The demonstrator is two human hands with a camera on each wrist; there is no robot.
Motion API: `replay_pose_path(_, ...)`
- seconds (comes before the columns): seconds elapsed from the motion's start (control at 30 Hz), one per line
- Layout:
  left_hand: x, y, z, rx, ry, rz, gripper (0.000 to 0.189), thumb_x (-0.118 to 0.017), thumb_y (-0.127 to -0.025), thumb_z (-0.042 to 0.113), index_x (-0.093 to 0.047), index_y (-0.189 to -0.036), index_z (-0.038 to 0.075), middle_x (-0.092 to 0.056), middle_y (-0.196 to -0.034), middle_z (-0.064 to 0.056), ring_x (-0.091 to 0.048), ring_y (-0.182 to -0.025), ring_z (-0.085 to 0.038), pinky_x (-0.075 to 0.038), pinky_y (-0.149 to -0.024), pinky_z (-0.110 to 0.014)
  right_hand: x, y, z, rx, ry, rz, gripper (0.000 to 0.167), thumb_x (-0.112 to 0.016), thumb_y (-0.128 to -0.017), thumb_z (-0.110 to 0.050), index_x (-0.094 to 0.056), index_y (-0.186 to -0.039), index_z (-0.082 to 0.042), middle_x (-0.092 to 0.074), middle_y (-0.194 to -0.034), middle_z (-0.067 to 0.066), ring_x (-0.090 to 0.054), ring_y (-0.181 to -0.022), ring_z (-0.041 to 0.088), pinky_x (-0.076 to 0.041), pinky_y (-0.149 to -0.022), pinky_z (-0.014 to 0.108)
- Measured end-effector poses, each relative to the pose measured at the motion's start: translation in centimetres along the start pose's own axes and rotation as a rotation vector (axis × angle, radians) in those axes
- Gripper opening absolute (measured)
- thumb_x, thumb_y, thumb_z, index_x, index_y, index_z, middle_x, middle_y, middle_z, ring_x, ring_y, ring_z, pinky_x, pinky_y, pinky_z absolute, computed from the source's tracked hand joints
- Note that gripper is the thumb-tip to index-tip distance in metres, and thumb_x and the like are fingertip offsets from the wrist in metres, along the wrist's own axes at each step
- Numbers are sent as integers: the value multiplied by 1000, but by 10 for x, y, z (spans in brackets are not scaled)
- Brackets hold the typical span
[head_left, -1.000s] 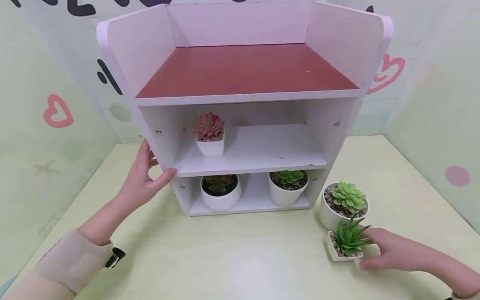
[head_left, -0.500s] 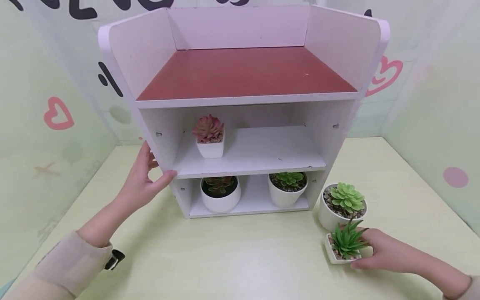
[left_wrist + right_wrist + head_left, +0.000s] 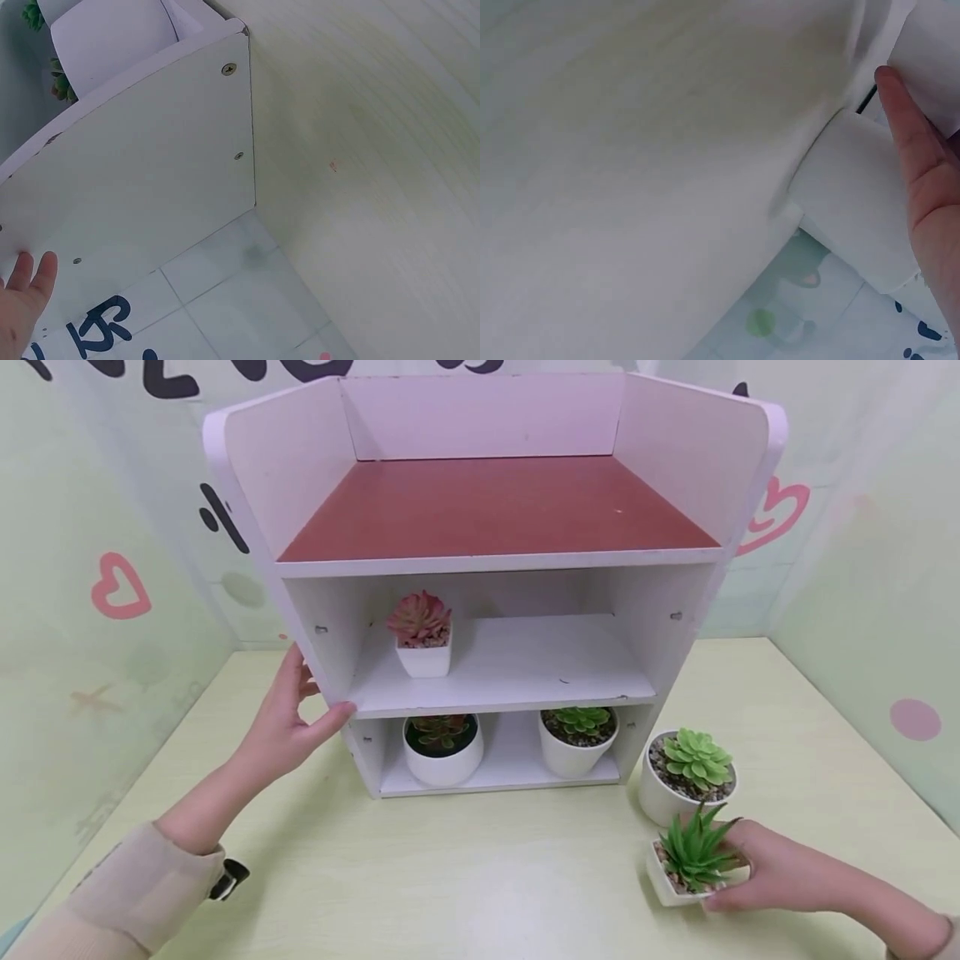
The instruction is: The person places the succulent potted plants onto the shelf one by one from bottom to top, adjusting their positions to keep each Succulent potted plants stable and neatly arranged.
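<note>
In the head view my right hand [image 3: 780,868] pinches a small square white pot with a spiky green succulent [image 3: 696,852], thumb at its near side and fingers behind. Just beyond it stands a round white pot with a light green succulent [image 3: 693,764]. My left hand [image 3: 281,727] rests against the left side of a white shelf unit [image 3: 495,702], thumb at the middle board's front edge. In the left wrist view two of its fingers [image 3: 45,274] touch the side panel [image 3: 165,165]. The right wrist view shows a finger [image 3: 907,127] along a white pot wall [image 3: 934,60].
A pink succulent in a square pot [image 3: 423,656] stands on the middle board. Two round potted succulents, one reddish [image 3: 442,764] and one green [image 3: 573,752], stand on the bottom board. Printed walls [image 3: 885,610] enclose the pale table [image 3: 450,877].
My right thumb, apart from the square pot a second ago, now meets it. The pot has shifted slightly toward me, away from the round pot. My left hand stays put on the shelf unit.
</note>
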State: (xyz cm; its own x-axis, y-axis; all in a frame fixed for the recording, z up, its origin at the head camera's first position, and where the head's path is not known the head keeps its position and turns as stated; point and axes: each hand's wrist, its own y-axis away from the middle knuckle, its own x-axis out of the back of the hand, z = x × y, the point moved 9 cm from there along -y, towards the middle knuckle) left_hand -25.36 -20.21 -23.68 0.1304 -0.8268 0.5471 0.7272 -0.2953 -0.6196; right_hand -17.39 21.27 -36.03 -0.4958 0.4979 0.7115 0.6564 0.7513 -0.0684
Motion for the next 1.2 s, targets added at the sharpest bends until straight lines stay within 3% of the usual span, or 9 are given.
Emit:
replay_pose_path(0.13, 0, 0, 0, 0, -5, -3, 85, -63, -71, -16, -22, -143, 6, -35, -134, 5, -45, -109, 1, -40, -86, -8, 8, -7, -13, 4, 25, -3, 30, -74, -73, -12, -62, -100, -11, -65, -92, -12, -60, -84, 0, -51, -70, 24)
replay_pose_path(0.27, 0, 0, 0, 1, -9, -4, 86, -63, -72, -15, -21, -144, 7, -35, -135, 2, -45, -109, 1, -40, -86, -8, 18, -20, -28, 19, 66, 4, 39, -74, -75, -15, -57, -109, -5, -65, -99, -7, -60, -91, 2, -53, -73, 26)
replay_pose_path(0.43, 0, 0, -1, 5, -31, -7, 86, -63, -72, -15, -20, -144, 7, -36, -135, -4, -45, -108, 2, -39, -86, -7, 29, -38, -54, 30, 112, 29, 36, -74, -77, -18, -57, -107, -10, -63, -99, -8, -60, -92, 2, -53, -74, 27)
replay_pose_path(0.57, 0, -1, -1, 6, -43, -10, 86, -64, -72, -14, -20, -144, 7, -36, -135, -9, -44, -107, 2, -39, -86, -7, 42, -54, -71, -20, 121, 74, 36, -74, -76, -20, -57, -107, -11, -63, -101, -6, -61, -92, 5, -54, -74, 30)
replay_pose_path(0.73, 0, 0, -2, 3, -50, -9, 87, -64, -72, -14, -20, -144, 7, -36, -135, -10, -44, -107, 2, -39, -86, -7, 60, -74, -85, -101, 54, 114, 42, -73, -76, -18, -56, -113, -6, -64, -106, 2, -64, -92, 11, -54, -76, 31)
replay_pose_path(0.9, 1, 0, -2, 2, -62, -10, 87, -64, -72, -14, -20, -144, 7, -36, -136, -11, -44, -108, 3, -40, -85, -7, 78, -95, -97, -110, 17, 165, 40, -72, -77, -14, -55, -113, -7, -62, -107, 2, -63, -93, 13, -53, -79, 32)
replay_pose_path(1.2, 0, 0, -3, 7, -69, -15, 86, -65, -73, -13, -20, -144, 7, -37, -135, -13, -43, -108, 1, -40, -86, -9, 101, -110, -88, -284, 21, 274, 50, -70, -79, -23, -49, -121, -3, -61, -105, 8, -58, -88, 19, -50, -69, 28)
